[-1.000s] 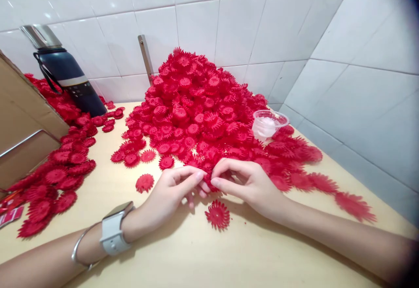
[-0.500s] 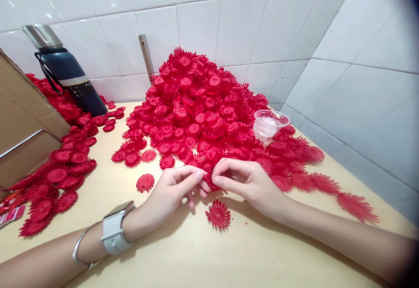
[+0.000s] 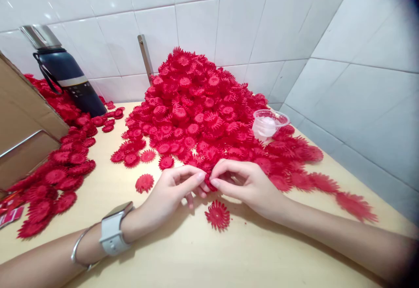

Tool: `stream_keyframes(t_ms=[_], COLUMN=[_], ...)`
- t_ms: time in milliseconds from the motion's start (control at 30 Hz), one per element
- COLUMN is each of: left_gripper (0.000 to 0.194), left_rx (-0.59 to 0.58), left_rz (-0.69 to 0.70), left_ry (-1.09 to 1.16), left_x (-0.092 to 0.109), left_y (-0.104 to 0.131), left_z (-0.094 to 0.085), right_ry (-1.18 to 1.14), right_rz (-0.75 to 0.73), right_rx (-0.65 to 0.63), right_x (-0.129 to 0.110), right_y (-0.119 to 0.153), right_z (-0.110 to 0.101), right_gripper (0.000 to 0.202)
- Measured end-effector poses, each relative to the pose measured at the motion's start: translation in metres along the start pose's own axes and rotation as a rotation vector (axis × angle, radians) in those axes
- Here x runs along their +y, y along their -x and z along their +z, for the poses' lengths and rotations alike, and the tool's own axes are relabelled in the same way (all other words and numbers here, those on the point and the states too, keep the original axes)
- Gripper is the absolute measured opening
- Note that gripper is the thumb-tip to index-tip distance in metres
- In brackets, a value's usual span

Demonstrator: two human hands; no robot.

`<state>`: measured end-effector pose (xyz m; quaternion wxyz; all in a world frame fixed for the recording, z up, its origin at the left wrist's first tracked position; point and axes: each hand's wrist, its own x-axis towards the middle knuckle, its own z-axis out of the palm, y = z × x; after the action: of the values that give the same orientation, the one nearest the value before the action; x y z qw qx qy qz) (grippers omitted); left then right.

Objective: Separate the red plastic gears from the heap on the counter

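Between my two hands, at the near edge of a big pile of red flower-shaped pieces (image 3: 196, 104), is a small red piece (image 3: 210, 182), mostly hidden by fingers. My left hand (image 3: 183, 185) pinches its left side with thumb and index finger, the other fingers loosely curled beneath. My right hand (image 3: 242, 183) pinches it from the right, fingers bent. Just below the hands, a single red flower piece (image 3: 218, 215) lies flat on the table. Another one (image 3: 144, 183) lies left of my left hand.
A dark blue bottle (image 3: 73, 78) leans at the back left beside a cardboard box (image 3: 26, 118). More red pieces (image 3: 55, 175) spread along the box. A clear plastic cup (image 3: 266, 124) stands in the pile's right side. Tiled walls (image 3: 196, 26) border the table (image 3: 183, 257).
The fingertips of my two hands have come slightly closer together around the red piece. The view has shifted very slightly; the rest looks the same.
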<state>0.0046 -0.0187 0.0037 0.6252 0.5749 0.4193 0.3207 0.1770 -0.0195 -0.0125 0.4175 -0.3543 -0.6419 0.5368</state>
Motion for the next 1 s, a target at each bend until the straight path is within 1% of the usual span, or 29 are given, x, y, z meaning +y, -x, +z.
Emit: stream_keyframes(t_ms=[67,167,300,400,467,533,600,700,833,933,1000], left_gripper=[0.015,0.011,0.007,0.005,0.006,0.006,0.008,0.01,0.009,0.008,0.009], left_rx=[-0.004,-0.019,-0.021,0.01,0.038,0.055,0.045,0.022,0.014,0.003,0.009], left_rz=[-0.002,0.005,0.01,-0.002,0.009,0.019,0.013,0.001,0.007,0.009,0.012], left_ry=[-0.016,-0.047,-0.114,-0.166,-0.176,-0.167,-0.146,-0.126,-0.138,-0.143,-0.16], left_x=[-0.001,-0.003,-0.008,-0.011,-0.012,-0.012,-0.011,-0.01,-0.01,-0.01,-0.011], left_y=[0.0,0.002,0.002,0.002,0.001,0.0,0.0,0.0,0.0,0.001,0.001], left_z=[0.0,-0.001,0.0,-0.001,-0.002,-0.002,-0.002,-0.001,-0.001,-0.001,-0.001], right_ry=[0.092,0.135,0.132,0.055,-0.009,-0.025,-0.015,-0.001,0.134,0.312,0.384], right_rz=[-0.027,-0.027,0.013,0.05,0.063,0.058,0.047,0.033,-0.005,-0.084,-0.136], right_rx=[0.028,0.024,-0.007,-0.013,0.006,0.043,0.06,0.032,-0.002,-0.014,-0.006], right_x=[0.002,0.003,0.002,0.003,0.004,0.005,0.006,0.003,-0.001,-0.001,0.0], right_y=[0.0,0.0,0.002,0.002,0.001,0.001,0.001,0.001,0.003,0.004,0.006], right_z=[-0.001,0.0,0.001,0.001,0.0,0.0,0.0,0.0,0.002,0.002,0.002], right_gripper=[0.007,0.009,0.01,0.01,0.01,0.01,0.009,0.008,0.011,0.01,0.01])
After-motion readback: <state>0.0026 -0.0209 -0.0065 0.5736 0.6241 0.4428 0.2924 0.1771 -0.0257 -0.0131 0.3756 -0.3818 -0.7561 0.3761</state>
